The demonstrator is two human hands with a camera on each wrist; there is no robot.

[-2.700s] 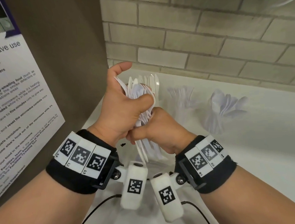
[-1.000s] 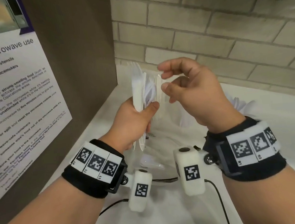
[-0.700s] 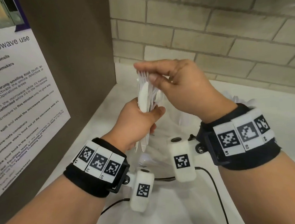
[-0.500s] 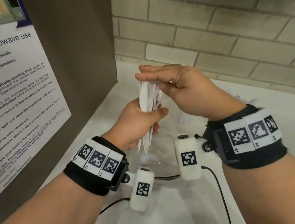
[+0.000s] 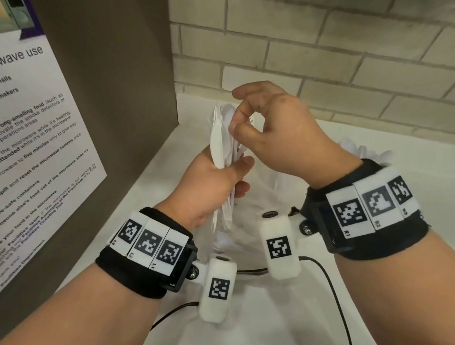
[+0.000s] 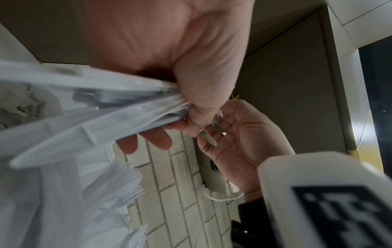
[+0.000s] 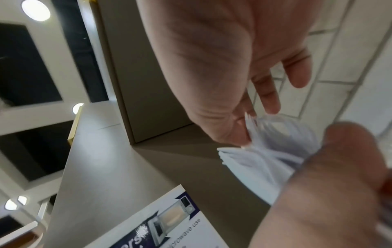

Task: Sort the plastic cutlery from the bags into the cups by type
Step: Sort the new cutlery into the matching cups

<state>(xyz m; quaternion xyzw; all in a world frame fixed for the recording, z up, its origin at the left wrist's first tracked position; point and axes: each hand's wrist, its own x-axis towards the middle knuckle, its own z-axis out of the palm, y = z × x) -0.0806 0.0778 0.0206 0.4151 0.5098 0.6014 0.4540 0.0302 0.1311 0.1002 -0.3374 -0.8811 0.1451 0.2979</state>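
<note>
A: Above the white counter [image 5: 428,211], at the centre of the head view, the left hand [image 5: 208,184] is clenching a mixed cutlery bundle [image 5: 220,145] upright by its handles.

B: And the right hand [image 5: 278,135]?

A: At one o'clock from the bundle, it is pinching one piece's tip between thumb and forefinger (which type, I cannot tell).

B: How best to pull it?

A: Probably by easing the left grip slightly and drawing straight up. The filled cups [image 5: 366,153] are waiting at three o'clock.
</note>
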